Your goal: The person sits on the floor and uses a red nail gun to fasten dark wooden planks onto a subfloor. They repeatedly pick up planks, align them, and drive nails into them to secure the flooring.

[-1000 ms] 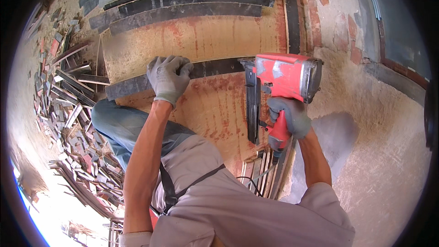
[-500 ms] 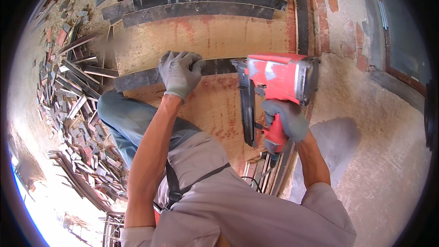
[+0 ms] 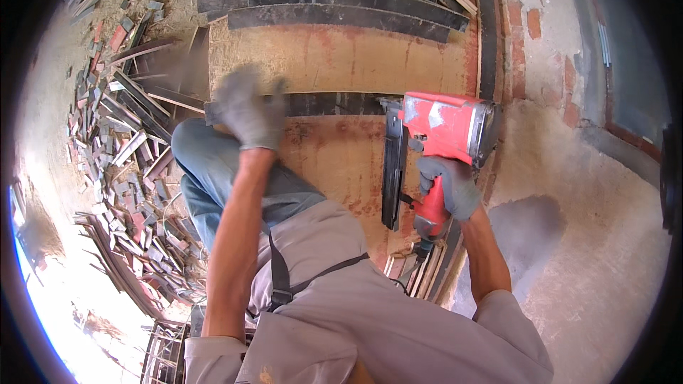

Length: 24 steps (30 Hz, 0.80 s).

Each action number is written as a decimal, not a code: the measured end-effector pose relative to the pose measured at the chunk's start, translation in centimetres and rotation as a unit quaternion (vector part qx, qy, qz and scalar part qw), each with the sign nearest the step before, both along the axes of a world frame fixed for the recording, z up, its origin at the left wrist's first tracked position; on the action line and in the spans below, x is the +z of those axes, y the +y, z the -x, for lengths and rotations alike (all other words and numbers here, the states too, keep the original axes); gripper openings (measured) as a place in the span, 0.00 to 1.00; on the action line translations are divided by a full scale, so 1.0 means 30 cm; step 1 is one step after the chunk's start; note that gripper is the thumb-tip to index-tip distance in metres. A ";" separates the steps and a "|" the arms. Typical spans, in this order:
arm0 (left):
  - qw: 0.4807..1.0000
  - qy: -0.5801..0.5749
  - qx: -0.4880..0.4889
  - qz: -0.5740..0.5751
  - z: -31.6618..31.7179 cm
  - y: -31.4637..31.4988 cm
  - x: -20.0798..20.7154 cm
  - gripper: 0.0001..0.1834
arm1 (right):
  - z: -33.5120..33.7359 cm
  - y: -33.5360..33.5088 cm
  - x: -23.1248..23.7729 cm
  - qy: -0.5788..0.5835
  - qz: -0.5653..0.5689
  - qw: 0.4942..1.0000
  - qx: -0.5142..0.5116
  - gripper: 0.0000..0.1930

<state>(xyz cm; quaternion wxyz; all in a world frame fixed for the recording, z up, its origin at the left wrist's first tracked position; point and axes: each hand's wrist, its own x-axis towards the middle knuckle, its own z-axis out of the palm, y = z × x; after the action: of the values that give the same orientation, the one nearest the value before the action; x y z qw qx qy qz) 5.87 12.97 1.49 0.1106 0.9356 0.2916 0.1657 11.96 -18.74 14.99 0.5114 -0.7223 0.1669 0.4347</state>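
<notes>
The red nail gun [image 3: 445,128] sits upright over the reddish plywood panel [image 3: 341,57], its body at the panel's right side and its long black magazine [image 3: 393,163] running down along the panel surface. The magazine is the only container-like part in view; its contents cannot be seen. The tool's nose meets the right end of a dark narrow strip [image 3: 334,104] that lies across the panel from left to right.

The right hand [image 3: 448,185], in a grey work glove, grips the handle of the nail gun below the red body, fingers wrapped closed around it.

The left hand [image 3: 249,108], also in a grey glove, is over the left part of the dark strip. It is blurred; the fingers appear spread apart, and whether they press on the strip cannot be told.

Beyond the strip, at the far edge of the panel, several more dark curved strips [image 3: 334,7] lie stacked side by side. A brick and plaster wall [image 3: 548,50] stands just right of the panel. A loose heap of wood offcuts [image 3: 121,149] covers the ground to the left. A bent knee in blue jeans [image 3: 206,163] rests at the panel's near left edge.
</notes>
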 end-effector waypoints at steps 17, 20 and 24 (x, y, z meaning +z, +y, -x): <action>0.914 0.044 -0.170 0.366 0.320 0.111 -0.166 0.29 | 0.126 -0.030 0.048 -0.032 0.026 0.999 -0.002 0.11; 0.916 0.006 -0.211 0.340 0.319 0.049 -0.225 0.30 | 0.135 -0.006 0.056 -0.028 0.039 0.999 0.022 0.12; 0.814 -0.074 -0.103 0.567 0.300 -0.022 -0.241 0.27 | 0.141 0.020 0.051 0.005 0.035 0.999 0.006 0.12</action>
<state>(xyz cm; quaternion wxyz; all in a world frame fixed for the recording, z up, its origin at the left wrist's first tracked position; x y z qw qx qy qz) -3.12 12.31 -5.74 0.6586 0.7169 0.2269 0.0272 7.72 -18.15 16.52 0.4822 -0.7386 0.1808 0.4350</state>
